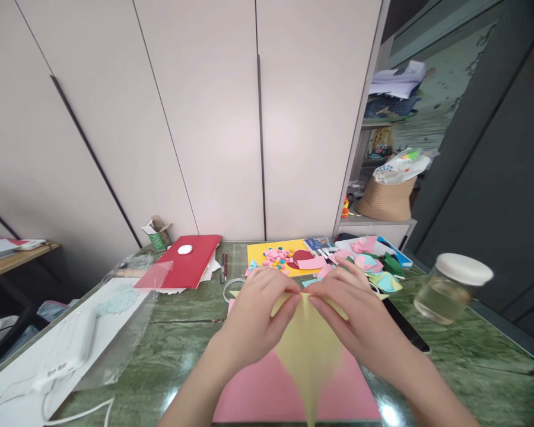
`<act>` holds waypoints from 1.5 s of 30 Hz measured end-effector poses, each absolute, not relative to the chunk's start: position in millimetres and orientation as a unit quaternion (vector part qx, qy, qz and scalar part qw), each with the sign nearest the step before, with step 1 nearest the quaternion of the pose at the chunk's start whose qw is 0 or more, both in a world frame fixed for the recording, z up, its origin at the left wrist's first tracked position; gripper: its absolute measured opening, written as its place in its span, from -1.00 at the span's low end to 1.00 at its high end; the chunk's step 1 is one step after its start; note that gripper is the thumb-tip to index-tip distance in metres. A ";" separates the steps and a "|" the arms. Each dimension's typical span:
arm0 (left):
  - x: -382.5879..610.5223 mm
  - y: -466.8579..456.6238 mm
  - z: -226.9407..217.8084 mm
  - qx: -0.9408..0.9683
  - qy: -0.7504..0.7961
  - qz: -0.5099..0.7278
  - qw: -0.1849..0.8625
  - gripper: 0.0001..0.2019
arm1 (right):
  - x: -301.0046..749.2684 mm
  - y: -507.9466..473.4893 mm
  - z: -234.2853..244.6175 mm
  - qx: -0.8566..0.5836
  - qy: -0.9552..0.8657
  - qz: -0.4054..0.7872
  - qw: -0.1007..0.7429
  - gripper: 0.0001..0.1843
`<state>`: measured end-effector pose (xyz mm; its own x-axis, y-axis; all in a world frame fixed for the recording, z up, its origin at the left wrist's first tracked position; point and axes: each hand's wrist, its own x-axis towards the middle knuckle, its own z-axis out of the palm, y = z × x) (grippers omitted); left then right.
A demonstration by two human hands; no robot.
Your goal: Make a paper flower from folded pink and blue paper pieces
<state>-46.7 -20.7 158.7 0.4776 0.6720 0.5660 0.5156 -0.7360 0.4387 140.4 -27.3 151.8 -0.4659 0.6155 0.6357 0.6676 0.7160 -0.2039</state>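
Observation:
A sheet of thin yellow paper [309, 350] is pinched along its upper middle by both my hands. My left hand [267, 308] grips it between thumb and fingertips. Close beside it, my right hand [342, 302] pinches the same paper, the two thumbs nearly meeting. The paper is creased down the middle and tapers toward the bottom. Below it lies a pink sheet [249, 391] on the table. Part of the yellow paper is hidden behind my fingers.
On the green table [182, 332] stands a lidded jar [445, 296] at right, near a dark tablet or phone [404, 326]. Behind are a red folder [189, 261], a tape roll [232, 289] and a yellow sheet [258, 252] bearing small folded papers. A white device [71, 344] with a cable lies left.

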 end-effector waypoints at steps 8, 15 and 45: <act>-45.4 -23.2 157.4 0.856 0.334 0.385 0.084 -0.89 | 134.8 -30.1 149.4 -0.376 -0.844 -0.061 0.377 -0.87; -44.0 -24.6 155.0 0.852 0.320 0.408 0.073 -0.93 | 133.4 -31.3 147.9 -0.359 -0.842 -0.074 0.396 -0.89; -32.0 -23.9 148.6 0.833 0.291 0.470 -0.031 -0.88 | 131.7 -33.0 147.4 -0.331 -0.845 -0.073 0.413 -0.90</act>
<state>-32.0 -23.9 148.6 0.3886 0.4559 0.8007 0.5143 -0.8284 0.2221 131.7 -33.0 147.4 -0.4400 0.4997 0.7461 0.6196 0.7704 -0.1506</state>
